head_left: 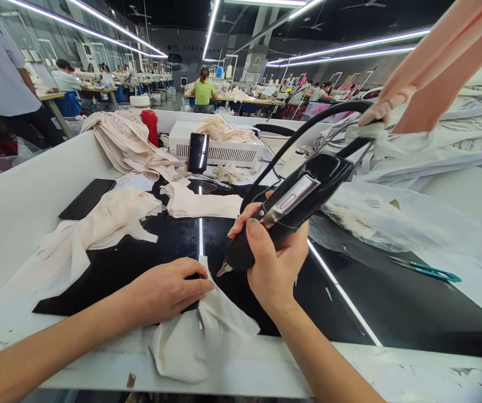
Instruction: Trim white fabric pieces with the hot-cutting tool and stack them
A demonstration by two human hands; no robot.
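Note:
My right hand (276, 260) is wrapped round a black handheld tool (295, 201) with a silver panel, its narrow metal tip pointing down and left, just right of a cream cloth piece (224, 308). A black cable loops up from the tool to a cloth tie at the upper right. My left hand (171, 291) presses its fingers on the cloth piece's upper part, over the black panel (135, 274). The lower end of the cloth drapes over the white table edge.
Cream fabric (102, 221) and a dark phone (87, 198) lie left; folded cloth (205, 202) lies ahead. Behind stand an upright phone (198, 152) and a white vented box (219, 150). Right are a plastic bag (392, 218) and teal snips (431, 270). People are farther back.

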